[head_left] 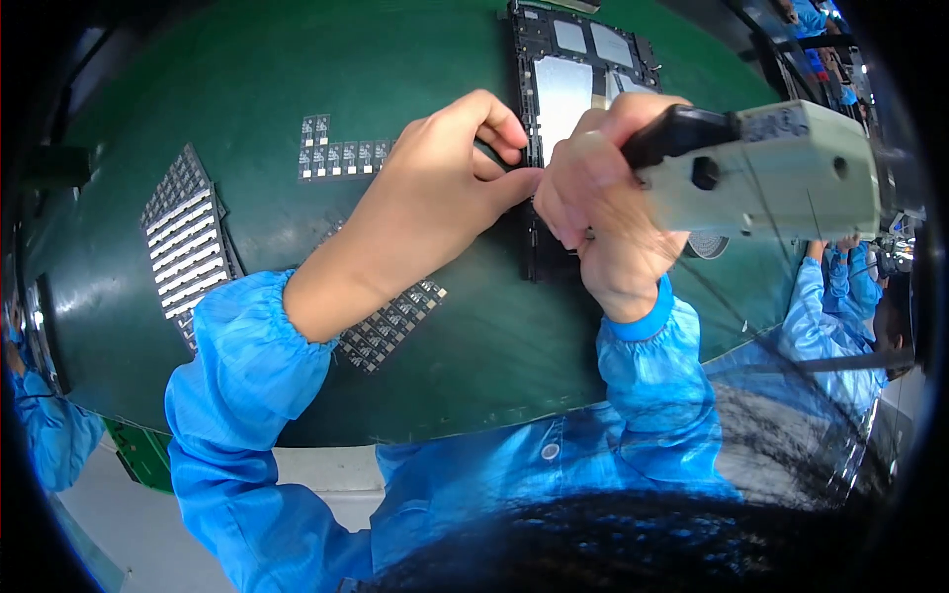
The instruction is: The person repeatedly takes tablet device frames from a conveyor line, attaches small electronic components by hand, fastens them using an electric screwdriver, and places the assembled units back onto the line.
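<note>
A black device chassis (563, 84) with silver metal plates lies on the green mat, right of the middle. At its left edge is my left hand (435, 178), fingers curled and thumb stretched toward the rim. Whatever sits between those fingertips is too small to make out. My right hand (608, 188), slightly blurred, wraps around the black front part of an electric screwdriver (771, 173) with a pale body. The driver points down at the chassis beside my left thumb; its tip is hidden by my fingers.
Small circuit board panels (341, 158) lie left of my hand, with another panel (390, 326) under my left forearm. Farther left is a stack of boards with white strips (186, 247). A round metal piece (708, 244) sits behind my right wrist. Another person's blue sleeve (820, 306) shows at right.
</note>
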The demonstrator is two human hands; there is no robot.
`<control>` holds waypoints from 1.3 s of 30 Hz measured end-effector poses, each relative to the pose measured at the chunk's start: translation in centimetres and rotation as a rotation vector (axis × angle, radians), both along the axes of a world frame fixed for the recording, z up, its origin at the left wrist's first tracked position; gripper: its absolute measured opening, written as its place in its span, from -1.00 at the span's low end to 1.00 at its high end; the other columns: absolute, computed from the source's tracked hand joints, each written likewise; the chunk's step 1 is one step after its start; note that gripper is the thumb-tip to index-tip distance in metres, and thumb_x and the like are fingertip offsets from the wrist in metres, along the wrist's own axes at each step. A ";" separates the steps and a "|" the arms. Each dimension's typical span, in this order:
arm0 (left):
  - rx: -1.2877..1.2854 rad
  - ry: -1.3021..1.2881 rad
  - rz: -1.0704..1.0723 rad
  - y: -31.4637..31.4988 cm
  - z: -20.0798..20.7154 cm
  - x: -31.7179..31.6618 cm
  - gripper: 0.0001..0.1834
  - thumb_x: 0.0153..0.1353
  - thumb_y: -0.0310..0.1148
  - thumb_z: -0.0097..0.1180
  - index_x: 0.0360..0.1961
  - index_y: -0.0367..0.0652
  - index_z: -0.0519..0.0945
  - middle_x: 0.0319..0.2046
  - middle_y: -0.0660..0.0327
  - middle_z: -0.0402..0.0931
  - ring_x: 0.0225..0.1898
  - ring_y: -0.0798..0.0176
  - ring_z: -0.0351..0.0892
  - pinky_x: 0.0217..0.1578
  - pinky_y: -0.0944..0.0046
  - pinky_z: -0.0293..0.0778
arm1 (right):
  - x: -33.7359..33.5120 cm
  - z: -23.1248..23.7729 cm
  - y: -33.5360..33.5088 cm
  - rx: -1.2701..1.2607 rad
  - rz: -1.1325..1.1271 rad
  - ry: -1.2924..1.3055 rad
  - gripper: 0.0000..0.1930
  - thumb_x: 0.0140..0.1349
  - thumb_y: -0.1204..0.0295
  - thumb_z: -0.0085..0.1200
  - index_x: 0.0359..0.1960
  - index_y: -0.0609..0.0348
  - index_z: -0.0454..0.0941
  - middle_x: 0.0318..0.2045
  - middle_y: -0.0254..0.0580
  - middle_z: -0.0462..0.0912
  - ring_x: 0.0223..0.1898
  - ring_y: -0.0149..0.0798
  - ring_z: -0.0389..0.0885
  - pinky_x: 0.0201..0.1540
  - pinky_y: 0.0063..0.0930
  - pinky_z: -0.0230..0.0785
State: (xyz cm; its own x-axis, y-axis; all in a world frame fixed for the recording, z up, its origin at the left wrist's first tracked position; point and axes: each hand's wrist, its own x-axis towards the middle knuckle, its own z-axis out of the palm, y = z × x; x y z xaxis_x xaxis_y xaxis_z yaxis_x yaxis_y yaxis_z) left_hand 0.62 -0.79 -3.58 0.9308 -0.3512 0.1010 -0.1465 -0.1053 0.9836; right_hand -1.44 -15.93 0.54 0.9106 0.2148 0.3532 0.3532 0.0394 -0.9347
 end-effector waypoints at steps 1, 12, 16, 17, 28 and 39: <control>0.034 0.019 -0.006 0.2 0.4 -0.1 -0.72 0.08 -0.51 0.29 -0.25 -0.33 0.45 -0.34 0.05 0.58 -0.39 0.24 0.67 -0.38 0.32 0.51 | -0.2 -0.1 0.3 0.049 -0.031 0.012 -0.85 0.31 0.50 -0.01 -0.25 0.14 0.25 -0.65 -0.35 0.24 -0.76 -0.49 0.18 -0.74 -0.59 0.03; 0.594 -0.298 -0.090 -0.5 5.0 -5.9 0.12 -0.21 -0.19 0.50 0.31 -0.35 0.07 0.14 -0.13 0.24 0.09 -0.20 0.37 0.06 0.00 0.38 | -0.2 1.0 -0.5 -0.086 -0.005 0.029 -0.76 0.18 0.56 0.17 -0.24 0.15 0.32 -0.57 -0.33 0.41 -0.63 -0.50 0.33 -0.56 -0.62 0.23; 0.787 -0.282 -0.032 -2.0 4.9 -6.8 0.00 -0.12 -0.24 0.45 0.30 -0.31 0.15 0.14 -0.08 0.29 0.10 -0.14 0.38 0.08 0.00 0.35 | -0.7 2.0 -1.8 0.177 -0.137 0.143 -0.74 0.15 0.55 0.21 -0.16 0.17 0.41 -0.50 -0.38 0.45 -0.53 -0.50 0.38 -0.48 -0.58 0.28; 0.768 -0.336 0.026 -2.1 4.5 -7.2 -0.07 -0.08 -0.28 0.42 0.29 -0.29 0.19 0.15 -0.07 0.30 0.10 -0.11 0.38 0.09 0.01 0.34 | -0.8 2.4 -2.8 0.149 -0.221 0.118 -0.73 0.12 0.54 0.23 -0.13 0.18 0.49 -0.42 -0.41 0.49 -0.42 -0.51 0.44 -0.39 -0.55 0.34; -0.439 0.638 0.138 -1.9 6.1 -6.1 -0.39 0.28 -0.36 0.17 0.26 -0.38 0.24 0.07 0.04 0.46 0.03 0.30 0.52 0.09 0.26 0.43 | -0.6 4.7 -19.8 0.663 -0.049 -0.080 -0.70 0.37 0.33 -0.06 0.05 0.19 0.33 -0.69 -0.53 0.12 -0.72 -0.59 0.07 -0.62 -0.62 0.05; -0.363 0.077 0.465 7.4 9.5 4.2 -0.61 0.39 -0.31 -0.05 0.10 -0.39 0.44 -0.06 0.13 0.55 -0.04 0.28 0.55 0.03 0.24 0.48 | -0.3 2.7 -21.6 0.576 -0.358 -0.070 -0.73 0.36 0.43 -0.02 0.03 0.28 0.39 -0.66 -0.49 0.19 -0.68 -0.56 0.14 -0.58 -0.59 0.06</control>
